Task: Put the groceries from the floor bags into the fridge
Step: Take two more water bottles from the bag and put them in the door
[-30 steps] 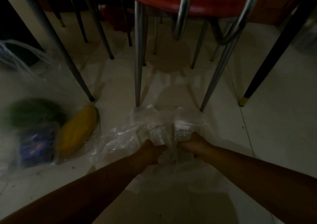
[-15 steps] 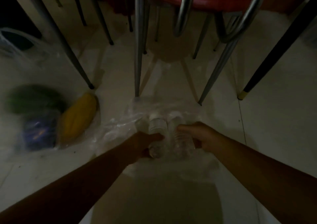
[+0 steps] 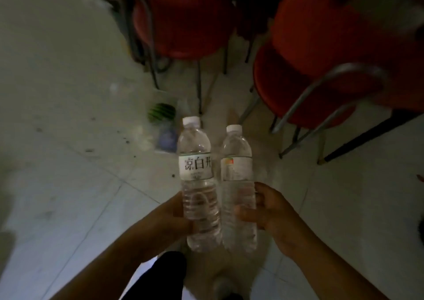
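Two clear water bottles with white caps and white labels stand upright side by side in front of me, held high above the floor. My left hand [image 3: 175, 219] grips the lower part of the left bottle [image 3: 197, 185]. My right hand [image 3: 267, 214] grips the lower part of the right bottle [image 3: 237, 185]. Far below on the tiled floor lies a clear plastic bag [image 3: 160, 127] holding a green striped melon [image 3: 160, 112] and a blue packet [image 3: 167, 138]. The fridge is not in view.
Red chairs [image 3: 183, 19] with chrome legs stand ahead and to the right [image 3: 321, 58]. A dark table leg [image 3: 367, 136] slants down at the right. Pale tiled floor [image 3: 57, 93] spreads to the left. My dark trouser leg [image 3: 160, 276] shows at the bottom.
Both hands have lifted the two bottles out of the clear bag on the floor and raised them upright. The view has risen from low by the chair legs to above the chairs.
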